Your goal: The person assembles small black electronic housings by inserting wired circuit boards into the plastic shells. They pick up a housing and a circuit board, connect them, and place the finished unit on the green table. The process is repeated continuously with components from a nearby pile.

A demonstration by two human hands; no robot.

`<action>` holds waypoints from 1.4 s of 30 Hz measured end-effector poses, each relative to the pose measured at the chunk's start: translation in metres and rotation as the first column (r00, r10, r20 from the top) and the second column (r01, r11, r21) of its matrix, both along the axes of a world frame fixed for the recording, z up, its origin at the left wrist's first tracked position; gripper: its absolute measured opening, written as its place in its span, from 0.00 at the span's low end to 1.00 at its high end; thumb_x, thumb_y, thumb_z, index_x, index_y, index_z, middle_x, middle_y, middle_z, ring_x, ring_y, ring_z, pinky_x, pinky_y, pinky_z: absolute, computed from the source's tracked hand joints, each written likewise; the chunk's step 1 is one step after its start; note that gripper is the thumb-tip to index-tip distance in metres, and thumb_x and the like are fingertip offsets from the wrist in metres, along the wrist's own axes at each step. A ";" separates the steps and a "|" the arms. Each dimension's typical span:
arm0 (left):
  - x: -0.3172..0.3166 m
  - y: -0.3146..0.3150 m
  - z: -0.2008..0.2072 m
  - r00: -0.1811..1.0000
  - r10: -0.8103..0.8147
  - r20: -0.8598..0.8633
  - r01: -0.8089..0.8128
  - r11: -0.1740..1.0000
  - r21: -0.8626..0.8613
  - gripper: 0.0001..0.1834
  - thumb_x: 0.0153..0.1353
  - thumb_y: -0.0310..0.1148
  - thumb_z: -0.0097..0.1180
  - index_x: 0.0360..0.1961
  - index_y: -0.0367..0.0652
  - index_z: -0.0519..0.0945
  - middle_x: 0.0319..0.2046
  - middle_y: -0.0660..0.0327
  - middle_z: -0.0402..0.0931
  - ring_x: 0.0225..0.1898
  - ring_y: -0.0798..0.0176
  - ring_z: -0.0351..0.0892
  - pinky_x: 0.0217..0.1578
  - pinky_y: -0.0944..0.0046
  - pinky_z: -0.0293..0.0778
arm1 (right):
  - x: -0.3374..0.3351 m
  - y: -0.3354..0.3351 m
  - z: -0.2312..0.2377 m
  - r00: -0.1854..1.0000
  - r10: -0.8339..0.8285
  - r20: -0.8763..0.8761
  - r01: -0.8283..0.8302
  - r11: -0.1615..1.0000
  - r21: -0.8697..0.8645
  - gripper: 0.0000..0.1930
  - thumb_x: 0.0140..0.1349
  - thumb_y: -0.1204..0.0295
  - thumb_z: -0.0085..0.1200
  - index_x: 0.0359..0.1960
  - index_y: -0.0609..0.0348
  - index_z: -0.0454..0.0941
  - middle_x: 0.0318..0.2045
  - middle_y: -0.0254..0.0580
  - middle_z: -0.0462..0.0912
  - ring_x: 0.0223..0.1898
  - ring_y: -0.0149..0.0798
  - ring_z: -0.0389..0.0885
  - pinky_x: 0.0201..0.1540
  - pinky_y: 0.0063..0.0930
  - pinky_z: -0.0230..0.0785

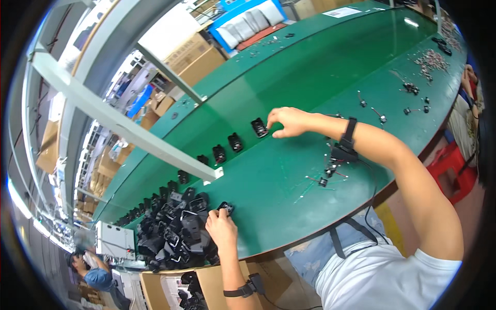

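Observation:
My left hand (222, 228) is closed around the edge of a black plastic housing (226, 207) at the front of the table, beside a large heap of similar black housings (173, 227). Farther out, my right hand (290, 122) reaches to the sunken green strip. Its fingers are bent, with a gap between thumb and fingertips, right beside another black housing (259, 127); whether they touch is hard to see. Left of that one, more housings stand in a row along the strip, among them one housing (235, 142) and another (219, 153).
Small black parts with wires (330, 168) lie under my right forearm, and more small parts (431, 62) at the far right. A grey post (129, 124) slants across the left. An open carton (206, 289) with black pieces stands below the table edge. A person (101, 279) is at lower left.

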State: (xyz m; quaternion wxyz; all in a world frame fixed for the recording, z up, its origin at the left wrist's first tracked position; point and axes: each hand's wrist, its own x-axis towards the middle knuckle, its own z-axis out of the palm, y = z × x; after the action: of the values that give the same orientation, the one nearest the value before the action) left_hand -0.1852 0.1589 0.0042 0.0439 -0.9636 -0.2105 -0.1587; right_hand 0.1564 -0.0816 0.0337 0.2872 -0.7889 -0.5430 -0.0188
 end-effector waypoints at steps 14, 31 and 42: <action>0.162 -0.118 0.016 0.822 -0.349 0.450 0.569 0.490 -0.661 0.11 0.61 0.35 0.63 0.32 0.38 0.79 0.50 0.50 0.73 0.41 0.58 0.80 0.38 0.59 0.77 | -0.137 -0.090 0.005 0.986 -0.155 0.068 0.167 0.827 -0.537 0.18 0.53 0.52 0.64 0.26 0.56 0.82 0.22 0.47 0.84 0.27 0.53 0.85 0.30 0.45 0.77; 0.159 -0.139 0.000 0.776 -0.387 0.497 0.531 -0.023 -0.847 0.09 0.61 0.31 0.65 0.39 0.37 0.84 0.36 0.60 0.82 0.37 0.67 0.80 0.40 0.67 0.74 | -0.111 -0.094 -0.012 0.504 0.170 -0.847 0.384 0.834 0.397 0.07 0.67 0.75 0.58 0.42 0.66 0.76 0.34 0.38 0.82 0.36 0.27 0.83 0.39 0.21 0.78; 0.158 -0.124 0.003 0.719 -0.469 0.512 0.413 -0.303 -0.859 0.11 0.67 0.30 0.58 0.36 0.32 0.85 0.38 0.56 0.82 0.40 0.66 0.78 0.44 0.67 0.72 | -0.120 -0.104 0.004 0.940 0.141 -0.309 -0.004 0.915 0.404 0.14 0.57 0.79 0.63 0.46 0.59 0.85 0.34 0.41 0.83 0.31 0.33 0.83 0.34 0.25 0.78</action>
State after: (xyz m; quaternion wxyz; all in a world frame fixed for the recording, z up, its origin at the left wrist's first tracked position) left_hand -0.0271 0.0346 0.0075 -0.7187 -0.6817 0.1237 0.0594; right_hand 0.0361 -0.1860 0.0379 0.5291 -0.6848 -0.5010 0.0154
